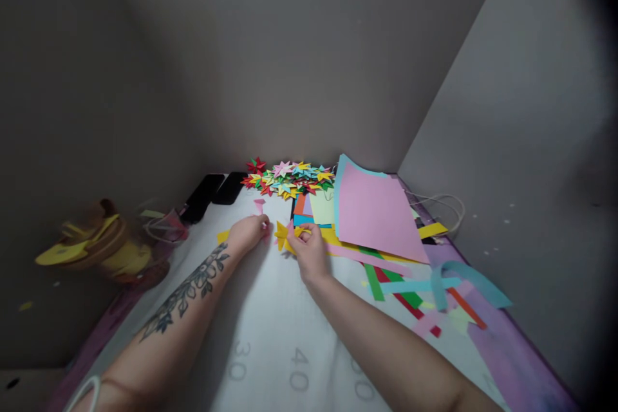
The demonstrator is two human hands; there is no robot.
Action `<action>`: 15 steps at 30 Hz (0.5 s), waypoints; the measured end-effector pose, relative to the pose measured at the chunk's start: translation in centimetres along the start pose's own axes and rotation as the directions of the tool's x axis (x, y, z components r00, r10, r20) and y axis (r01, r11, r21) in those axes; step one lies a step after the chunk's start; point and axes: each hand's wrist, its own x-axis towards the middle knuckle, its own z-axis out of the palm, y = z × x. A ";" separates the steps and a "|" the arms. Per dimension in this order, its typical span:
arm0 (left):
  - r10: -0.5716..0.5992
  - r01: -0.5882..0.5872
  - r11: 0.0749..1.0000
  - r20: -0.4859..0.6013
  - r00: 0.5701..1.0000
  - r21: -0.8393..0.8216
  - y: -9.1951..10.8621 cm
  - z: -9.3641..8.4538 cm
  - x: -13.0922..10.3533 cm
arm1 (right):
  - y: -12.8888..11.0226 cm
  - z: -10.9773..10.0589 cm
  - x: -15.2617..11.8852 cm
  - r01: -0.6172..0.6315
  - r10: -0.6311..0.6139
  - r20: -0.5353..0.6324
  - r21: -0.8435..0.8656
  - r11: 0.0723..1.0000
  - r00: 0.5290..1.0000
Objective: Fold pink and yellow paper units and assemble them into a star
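The left hand (245,234) pinches a pink strip (259,206), the right hand (311,250) a yellow star (281,235) whose points too hard a squeeze might crease.

Left forearm (181,325): bare. A dark-ink tattoo (203,275) of flowers and leaves starts just behind the grip of the left hand (247,235) and runs lengthwise. Farther behind that grip, I see part of a curved white band (97,391). Right forearm (381,331), behind the right hand (313,256): bare.
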 end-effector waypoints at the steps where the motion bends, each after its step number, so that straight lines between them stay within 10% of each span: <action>1: 0.030 -0.030 1.000 0.015 0.999 0.001 0.0 -0.3 0.3 | 0.0 0.0 0.0 0.000 0.000 0.003 0.002 1.000 1.000; 15: 0.254 -0.199 0.867 0.063 0.965 -0.456 -1.5 -1.7 -1.3 | -0.1 -0.4 0.1 0.019 -0.019 -0.018 -0.006 1.000 1.000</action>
